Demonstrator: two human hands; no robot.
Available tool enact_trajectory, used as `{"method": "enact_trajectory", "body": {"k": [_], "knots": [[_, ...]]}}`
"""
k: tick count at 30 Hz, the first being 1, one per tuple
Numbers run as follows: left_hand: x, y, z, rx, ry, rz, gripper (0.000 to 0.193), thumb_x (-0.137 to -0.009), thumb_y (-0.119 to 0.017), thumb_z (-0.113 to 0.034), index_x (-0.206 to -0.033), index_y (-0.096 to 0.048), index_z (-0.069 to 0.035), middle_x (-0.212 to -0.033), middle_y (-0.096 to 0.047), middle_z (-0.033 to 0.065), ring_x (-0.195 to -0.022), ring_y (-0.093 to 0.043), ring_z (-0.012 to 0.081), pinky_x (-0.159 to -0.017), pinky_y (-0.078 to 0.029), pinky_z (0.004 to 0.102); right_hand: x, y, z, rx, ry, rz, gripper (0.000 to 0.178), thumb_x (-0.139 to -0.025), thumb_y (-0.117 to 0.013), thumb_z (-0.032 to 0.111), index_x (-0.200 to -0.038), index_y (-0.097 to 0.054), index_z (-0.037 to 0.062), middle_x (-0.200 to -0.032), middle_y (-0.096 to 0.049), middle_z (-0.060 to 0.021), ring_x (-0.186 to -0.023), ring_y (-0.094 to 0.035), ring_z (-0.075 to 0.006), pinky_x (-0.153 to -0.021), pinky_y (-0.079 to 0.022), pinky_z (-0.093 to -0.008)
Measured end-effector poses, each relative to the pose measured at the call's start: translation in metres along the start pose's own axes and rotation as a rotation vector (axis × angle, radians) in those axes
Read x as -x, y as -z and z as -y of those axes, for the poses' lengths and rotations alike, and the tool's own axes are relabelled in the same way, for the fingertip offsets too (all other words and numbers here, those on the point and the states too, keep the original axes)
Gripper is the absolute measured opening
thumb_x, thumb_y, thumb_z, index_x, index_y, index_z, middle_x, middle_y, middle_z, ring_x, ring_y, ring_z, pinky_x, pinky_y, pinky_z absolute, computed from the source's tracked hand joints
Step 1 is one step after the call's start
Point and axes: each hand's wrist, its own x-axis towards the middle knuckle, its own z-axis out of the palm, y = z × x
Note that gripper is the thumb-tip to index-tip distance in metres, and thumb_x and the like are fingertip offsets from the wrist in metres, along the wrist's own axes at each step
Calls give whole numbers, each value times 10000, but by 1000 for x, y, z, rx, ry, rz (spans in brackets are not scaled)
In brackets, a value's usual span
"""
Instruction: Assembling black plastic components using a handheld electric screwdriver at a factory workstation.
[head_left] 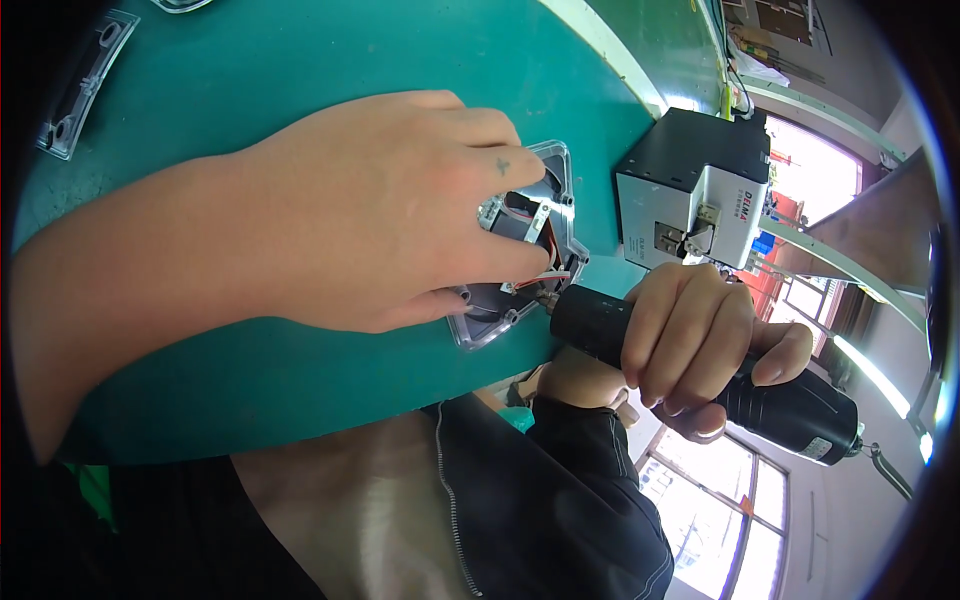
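A clear-rimmed plastic housing (490,327) with dark insides, small metal parts and red and white wires lies on the green work table. My left hand (400,200) reaches across it from the left and covers much of it. The fingers bear on the inner parts, and the thumb rests at the near side, so the hand grips the housing. My right hand (690,345) is wrapped round a black electric screwdriver (590,322). The screwdriver slants down to the left, its metal bit at the housing's right side beside the wires. Whether a screw sits under the bit is hidden.
A black and silver box-shaped machine (690,190) stands right of the housing. At the far left lies another clear plastic part (85,90). A cord (885,470) hangs from the screwdriver's rear end. The green table (300,390) ends in front of my body.
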Motion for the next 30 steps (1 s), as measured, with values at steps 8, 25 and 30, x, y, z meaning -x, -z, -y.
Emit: {"method": "enact_trajectory", "body": {"k": [8,25,30], "knots": [[0,-2,1,2,-5,-18,368,-747,-826,-281,-1103,-740,-240,-1322,-591,122,-1242,-560,303,-948,-505,428,-2,0,-1,19,-18,49,338,-948,-709,77,-1133,-429,110,-662,-656,-22,-522,-648,-103,-492,-565,-223],[-1,11,2,-32,-30,21,392,-798,-777,-321,-1177,-730,-233,-1387,-550,158,-1285,-530,337,-976,-478,470,-8,-18,1,118,-118,-155,478,-907,-656,29,-1302,-402,118,-644,-578,-2,-474,-562,-120,-444,-472,-286],[-12,18,-1,-87,-66,86,417,-847,-760,-343,-1241,-685,-230,-1417,-538,183,-1306,-512,358,-1000,-465,494,-32,-13,69,111,142,-266,518,-880,-649,18,-1349,-459,131,-679,-569,-1,-566,-561,-138,-539,-464,-323]]}}
